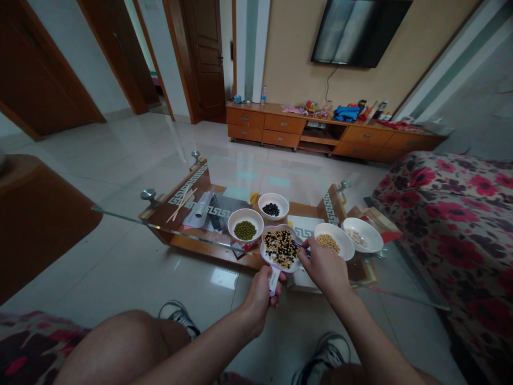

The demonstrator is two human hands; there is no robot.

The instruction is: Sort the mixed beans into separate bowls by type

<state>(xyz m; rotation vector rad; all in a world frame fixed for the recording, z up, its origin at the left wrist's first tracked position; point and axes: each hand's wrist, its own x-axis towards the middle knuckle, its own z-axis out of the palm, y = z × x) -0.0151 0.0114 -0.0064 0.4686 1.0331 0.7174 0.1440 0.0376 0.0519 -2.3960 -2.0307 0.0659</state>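
My left hand (258, 297) is wrapped round the handle of a pale flower-shaped dish (265, 256). In the dish lies a mix of black, yellow and pale beans (281, 247). Between the fingertips of my right hand (326, 267) is a thin dark tool, possibly tweezers (300, 246), its tip at the beans on the dish's right side. White bowls stand around: one with green beans (245, 231), one with black beans (271, 209), one with yellow beans (327, 243) and one with pale pieces (355, 237).
The bowls stand on a glass-topped table (132, 216) with a wooden base. Chopsticks (182, 205) and clear plastic (199, 211) show at its left. A flowered sofa (449, 224) is at the right, and a low wooden cabinet (284, 124) stands along the far wall.
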